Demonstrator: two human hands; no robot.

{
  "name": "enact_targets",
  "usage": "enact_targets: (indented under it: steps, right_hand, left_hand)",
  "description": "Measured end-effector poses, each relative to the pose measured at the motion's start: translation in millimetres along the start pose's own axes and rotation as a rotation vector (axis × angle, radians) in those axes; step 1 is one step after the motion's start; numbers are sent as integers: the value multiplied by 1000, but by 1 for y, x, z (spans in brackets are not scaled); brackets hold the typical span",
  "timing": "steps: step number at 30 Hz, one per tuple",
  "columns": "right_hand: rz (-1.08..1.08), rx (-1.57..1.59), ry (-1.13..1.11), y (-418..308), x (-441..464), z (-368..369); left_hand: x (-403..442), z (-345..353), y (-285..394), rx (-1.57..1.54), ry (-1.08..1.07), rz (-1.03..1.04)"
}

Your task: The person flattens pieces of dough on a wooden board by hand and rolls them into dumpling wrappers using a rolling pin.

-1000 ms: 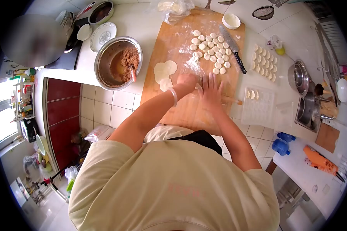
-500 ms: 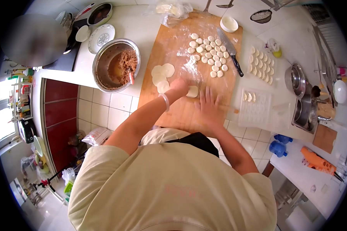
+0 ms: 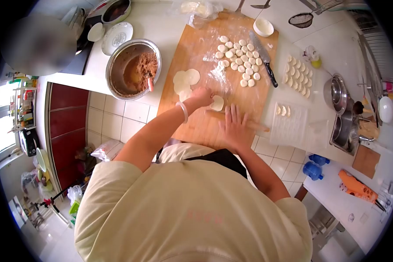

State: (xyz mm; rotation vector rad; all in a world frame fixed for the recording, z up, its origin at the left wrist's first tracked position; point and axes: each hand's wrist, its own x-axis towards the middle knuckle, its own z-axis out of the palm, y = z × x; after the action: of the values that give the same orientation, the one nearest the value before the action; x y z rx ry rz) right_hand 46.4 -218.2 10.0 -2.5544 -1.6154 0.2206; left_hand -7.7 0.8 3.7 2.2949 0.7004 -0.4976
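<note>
My left hand (image 3: 199,98) is closed with its fingertips at the left edge of a small dough wrapper (image 3: 217,103). My right hand (image 3: 235,128) lies flat over a wooden rolling pin (image 3: 258,126), fingers stretched forward. The pin's left part lies at the near edge of the wrapper; its middle is hidden beneath the palm. Several rolled wrappers (image 3: 186,80) overlap on the wooden board (image 3: 192,48), left of my left hand. Farther back on the board sits a cluster of small dough pieces (image 3: 242,55), with white flour (image 3: 218,74) beside it.
A steel bowl of meat filling (image 3: 147,65) stands left of the board. A knife (image 3: 266,61) lies along the board's right side, near a white bowl (image 3: 263,27). On the right are rows of dumplings (image 3: 298,76) and a clear tray (image 3: 288,126) holding a few.
The rolling pin has come up against the wrapper's near edge and shows more beside my right hand. My left hand has shifted slightly left. The whole view has moved a little.
</note>
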Motion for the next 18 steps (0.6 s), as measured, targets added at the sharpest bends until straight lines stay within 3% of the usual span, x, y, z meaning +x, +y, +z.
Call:
enact_targets:
  steps: [2, 5, 13, 18]
  right_hand:
    - [32, 15, 37, -2, 15, 0]
    - [41, -47, 136, 8, 53, -3]
    - [-27, 71, -45, -5, -11, -9]
    - [55, -43, 108, 9, 70, -1]
  left_hand:
    - [6, -3, 5, 159, -52, 3]
    - [15, -5, 18, 132, -13, -55]
    - [7, 5, -5, 136, -74, -15]
    - [4, -12, 31, 223, -44, 5]
